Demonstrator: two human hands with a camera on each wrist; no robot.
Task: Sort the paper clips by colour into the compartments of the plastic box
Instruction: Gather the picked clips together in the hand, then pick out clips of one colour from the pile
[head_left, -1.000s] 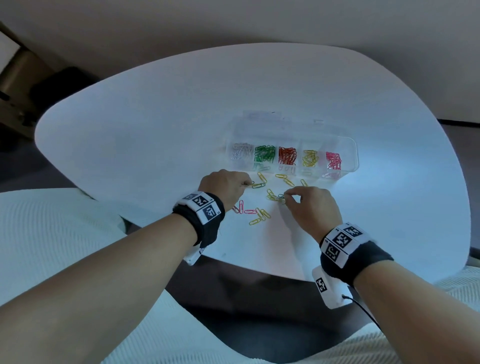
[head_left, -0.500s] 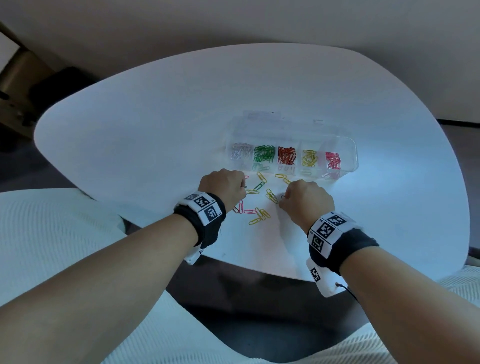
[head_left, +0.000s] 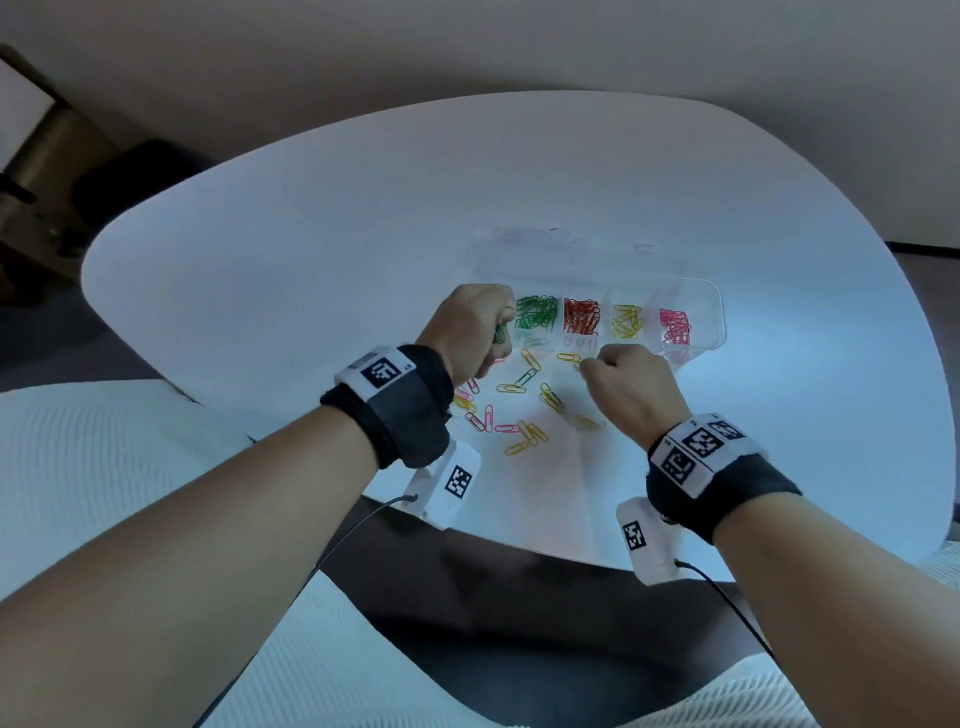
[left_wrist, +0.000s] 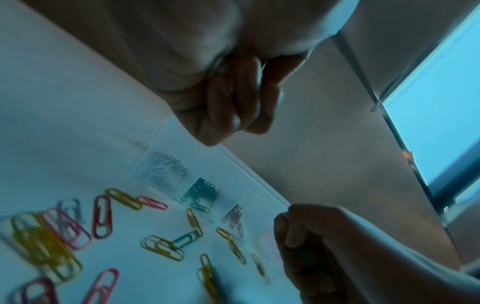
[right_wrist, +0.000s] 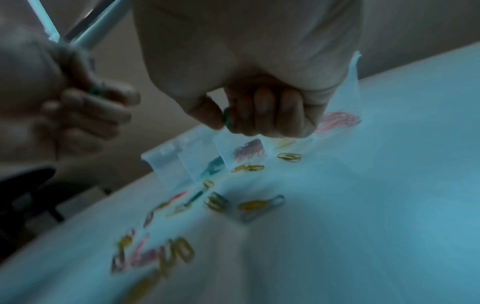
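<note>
1. Head view, nearest the camera: loose paper clips (head_left: 519, 410) lie scattered on the white table (head_left: 311, 270) between my two wrists, mostly yellow and pink with one green among them. I judge they sit there, just in front of the box, so that each carry is short.

2. A little farther, my right hand (head_left: 626, 387) hovers over the right edge of the scatter, fingers curled. The right wrist view shows my thumb and forefinger pinching a small green clip (right_wrist: 226, 117), the other fingers folded in. The clip sits at the very tips of the pinch, well right of the compartment it belongs in, so I judge it has a sideways trip ahead.

3. At about the same depth, my left hand (head_left: 475, 325) is raised at the near left end of the plastic box (head_left: 719, 317), fingers curled in a loose fist. A green paper clip (head_left: 500, 332) shows at its fingertips in the head view, so I judge I am pinching it; the left wrist view is too blurred to confirm this. It hangs just beside the green compartment (head_left: 536, 312), close enough to let fall.

4. Farther still, the box holds its sorted rows: green, then red (head_left: 581, 316), yellow (head_left: 627, 321) and pink (head_left: 674, 326), left to right. My left hand hides the leftmost compartment from the head camera; the left wrist view shows silver clips (left_wrist: 163, 169) in it.

5. Beyond the box, its clear lid (head_left: 582, 254) lies open and flat, leaving every compartment reachable from above.
</note>
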